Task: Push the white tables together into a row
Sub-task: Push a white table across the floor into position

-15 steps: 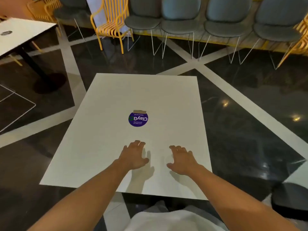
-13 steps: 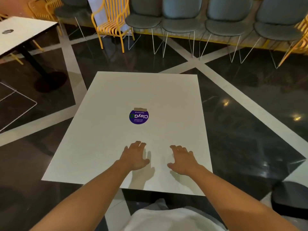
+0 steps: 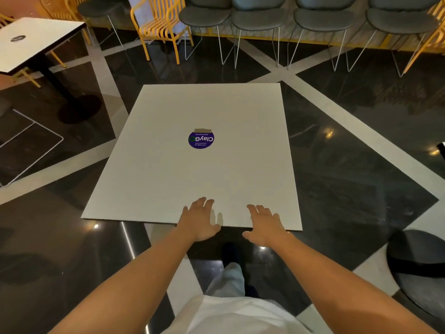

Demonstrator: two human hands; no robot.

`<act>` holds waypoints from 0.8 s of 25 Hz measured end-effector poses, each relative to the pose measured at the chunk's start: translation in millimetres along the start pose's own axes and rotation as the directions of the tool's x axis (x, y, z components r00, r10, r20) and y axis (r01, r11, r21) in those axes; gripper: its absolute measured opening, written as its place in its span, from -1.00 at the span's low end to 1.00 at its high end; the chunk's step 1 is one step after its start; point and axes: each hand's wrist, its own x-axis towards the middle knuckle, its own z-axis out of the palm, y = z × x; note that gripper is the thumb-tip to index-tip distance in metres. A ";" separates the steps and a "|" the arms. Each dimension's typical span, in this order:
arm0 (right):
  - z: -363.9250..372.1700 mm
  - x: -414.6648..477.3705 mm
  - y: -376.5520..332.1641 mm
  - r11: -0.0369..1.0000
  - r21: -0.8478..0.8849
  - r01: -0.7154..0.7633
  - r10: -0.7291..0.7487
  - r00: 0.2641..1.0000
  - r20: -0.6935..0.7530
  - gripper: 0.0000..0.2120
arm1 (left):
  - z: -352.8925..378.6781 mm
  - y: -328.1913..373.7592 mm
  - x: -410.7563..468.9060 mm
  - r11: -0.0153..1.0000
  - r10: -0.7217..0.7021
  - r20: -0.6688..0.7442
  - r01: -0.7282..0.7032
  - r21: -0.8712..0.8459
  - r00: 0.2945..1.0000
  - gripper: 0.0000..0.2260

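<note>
**A:** What is the room like?

**B:** A dark, glossy floor (image 3: 361, 145) crossed by pale bands, with lamps glinting in it.

**A:** And the tables?

**B:** One white table (image 3: 168, 179) fills the middle, its near edge just ahead of the person. The far table (image 3: 36, 47), also white, stands at the far left on a black post and round foot. It is well apart from the first, with dark floor and a pale band between them.

**A:** What is behind them?

**B:** A row of grey chairs (image 3: 260, 19) on thin wire legs along the far side. A yellow chair (image 3: 159, 27) stands at the left of the row.

**A:** Anything at the near right?

**B:** A dark round disc (image 3: 419, 268) low by the floor, cut off by the frame. I cannot tell what it is.

**A:** The hands?

**B:** Both are at the table's near edge, toward its right half. The left hand (image 3: 198, 221) lays straight, spread fingers on the top, with its heel over the edge. The right hand (image 3: 265, 225), near it with a gap between, lies the same way, splayed and gripping nothing.

**A:** What is on the top?

**B:** A round purple sticker (image 3: 201, 140) near the centre, its print upside down from here. A strip of tan tape (image 3: 203, 130) touches its far side.
</note>
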 end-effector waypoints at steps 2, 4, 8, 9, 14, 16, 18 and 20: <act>15.8 -17.3 -4.6 1.000 -0.016 -0.003 0.003 1.000 -0.007 -0.17 | 12.6 0.2 -21.9 1.000 -0.001 -0.005 0.001 0.016 1.000 -0.23; 26.6 -30.2 -12.8 1.000 -0.023 -0.006 0.006 1.000 -0.009 -0.16 | 19.7 -1.9 -38.4 1.000 -0.003 -0.004 0.003 0.008 1.000 -0.23; 41.6 -46.5 -33.0 1.000 -0.018 -0.001 0.000 1.000 -0.025 -0.15 | 27.8 -14.2 -62.0 1.000 0.006 -0.005 -0.006 0.003 1.000 -0.22; 43.7 -47.9 -37.1 1.000 -0.014 -0.003 0.002 1.000 -0.032 -0.14 | 28.4 -18.3 -65.3 1.000 0.011 -0.008 -0.011 0.003 1.000 -0.22; 57.4 -49.6 -69.5 0.999 -0.009 -0.042 0.042 0.996 -0.080 -0.12 | 26.5 -51.5 -80.0 0.998 0.061 -0.037 -0.061 0.007 0.997 -0.20; 65.3 -47.4 -91.5 0.998 -0.006 -0.067 0.066 0.991 -0.117 -0.11 | 24.5 -74.8 -86.6 0.997 0.078 -0.047 -0.077 0.022 0.996 -0.20; 71.6 -41.6 -118.5 0.996 0.005 -0.092 0.092 0.986 -0.136 -0.11 | 22.1 -102.4 -93.6 0.994 0.102 -0.057 -0.100 0.049 0.993 -0.19; 79.0 -36.6 -145.3 0.993 0.005 -0.120 0.119 0.980 -0.160 -0.10 | 20.4 -129.7 -100.3 0.991 0.116 -0.084 -0.110 0.072 0.990 -0.19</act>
